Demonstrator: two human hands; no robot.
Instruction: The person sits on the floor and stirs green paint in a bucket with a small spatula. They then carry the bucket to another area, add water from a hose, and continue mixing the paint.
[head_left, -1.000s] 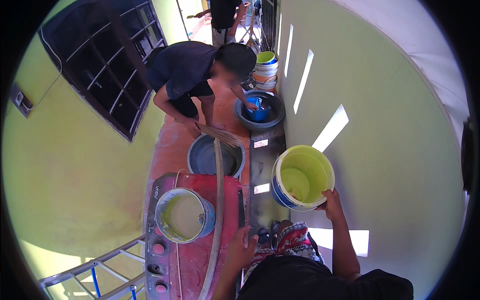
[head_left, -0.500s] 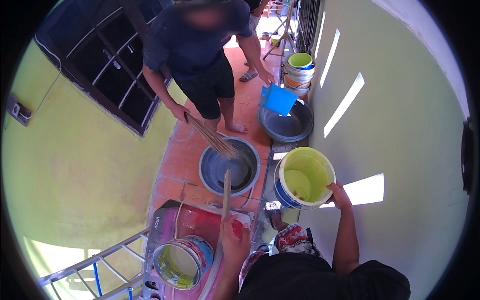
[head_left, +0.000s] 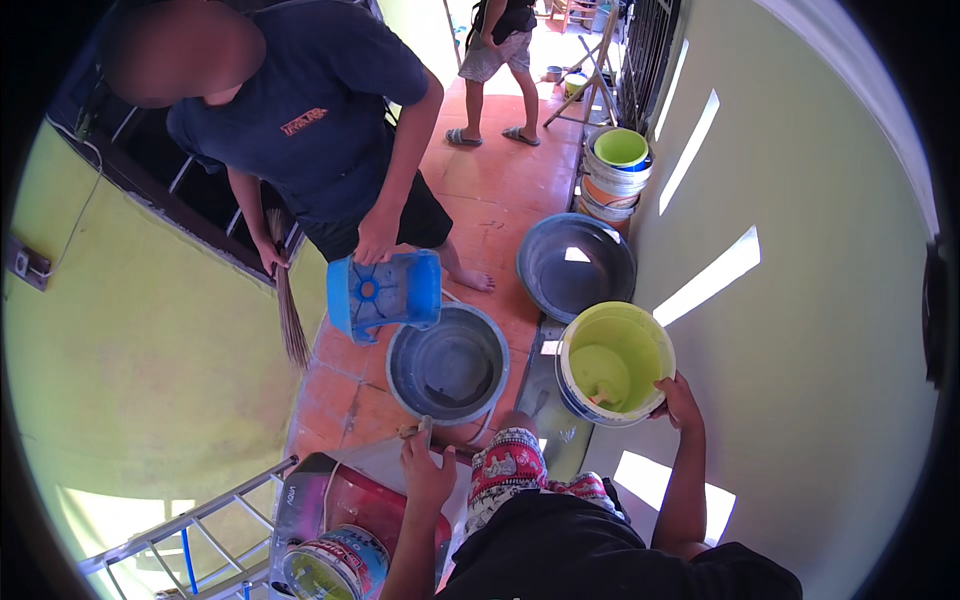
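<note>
Room: I stand on a narrow strip of orange tiled floor (head_left: 500, 200) between a yellow-green wall (head_left: 150, 380) on my left and a pale green wall (head_left: 800, 330) on my right; the free tiles run away from me past the basins.
Edges: a metal ladder (head_left: 190, 530) leans in at my lower left; a stack of pails (head_left: 617, 170) sits against the right wall further up.
Bucket: my yellow-green bucket (head_left: 612, 362) stands just beside the right wall, round and open, with green paint in its bottom.
Right hand: my right hand (head_left: 677, 400) curls over the bucket's near rim and grips it.
Left hand: my left hand (head_left: 425, 468) is closed round the top of a stick (head_left: 424, 428).
Basins: a grey basin (head_left: 447, 362) sits in front of my knee; a second grey basin (head_left: 575, 266) lies beyond the bucket.
Co-worker: a person holds a blue scoop (head_left: 385, 292) tilted over the near basin and a straw broom (head_left: 287, 300) in the other hand.
Near my feet: a paint can (head_left: 335, 565) on a red sheet (head_left: 350, 495).
</note>
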